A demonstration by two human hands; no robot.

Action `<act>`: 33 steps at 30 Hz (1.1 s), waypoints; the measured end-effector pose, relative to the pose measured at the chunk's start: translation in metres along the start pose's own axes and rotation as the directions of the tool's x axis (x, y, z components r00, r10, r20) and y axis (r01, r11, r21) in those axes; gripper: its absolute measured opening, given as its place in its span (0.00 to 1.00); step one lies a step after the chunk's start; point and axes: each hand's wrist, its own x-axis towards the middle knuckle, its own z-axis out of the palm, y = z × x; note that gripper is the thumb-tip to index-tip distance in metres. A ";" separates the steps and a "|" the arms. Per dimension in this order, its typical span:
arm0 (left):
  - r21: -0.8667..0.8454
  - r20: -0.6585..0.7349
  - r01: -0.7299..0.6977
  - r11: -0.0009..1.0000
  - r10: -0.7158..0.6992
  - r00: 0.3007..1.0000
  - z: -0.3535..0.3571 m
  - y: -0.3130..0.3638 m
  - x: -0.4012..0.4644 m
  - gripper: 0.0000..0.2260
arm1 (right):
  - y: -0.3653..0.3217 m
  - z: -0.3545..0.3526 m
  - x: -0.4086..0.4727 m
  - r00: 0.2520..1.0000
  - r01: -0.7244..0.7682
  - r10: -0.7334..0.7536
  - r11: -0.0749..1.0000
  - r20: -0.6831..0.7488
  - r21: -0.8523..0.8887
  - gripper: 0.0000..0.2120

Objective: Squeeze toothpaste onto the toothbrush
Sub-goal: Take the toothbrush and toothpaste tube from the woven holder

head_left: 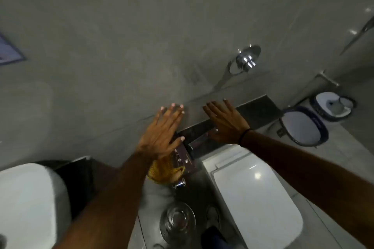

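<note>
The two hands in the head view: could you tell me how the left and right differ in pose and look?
The left hand has its fingers close together, while the right hand spreads its fingers wider. The right wrist wears a thin dark band; the left wrist is bare. The left hand hangs above a small purple box, the right farther over by the dark ledge. Both are open, palms down, holding nothing.

The bathroom is dimly lit and the picture is grainy and soft throughout. Small bright glints sit on the chrome wall fitting [245, 57], and a round highlight shines on the glossy white toilet lid [256, 190], so light seems to fall from above. The grey tiled wall [141, 36] reads flat and murky, with faint specks of glare at the upper right. The wide-angle lens bends lines toward the edges. The white basin [30, 198] at lower left is smeared, and the glass [177, 222] looks blurred.
</note>
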 end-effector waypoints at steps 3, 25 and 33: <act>-0.025 0.152 0.044 0.999 -0.040 0.988 0.061 0.021 0.022 0.37 | 0.007 0.064 0.017 0.990 -0.001 -0.009 0.998 0.140 0.070 0.44; -0.433 0.387 0.544 0.718 -0.397 0.832 0.171 0.082 0.075 0.18 | 0.030 0.163 0.025 0.977 -0.013 -0.018 0.989 0.213 0.144 0.22; -0.871 0.447 0.485 -0.081 -0.542 0.712 0.068 0.071 -0.004 0.10 | -0.020 0.058 -0.029 0.987 -0.095 0.134 0.927 -0.086 0.362 0.16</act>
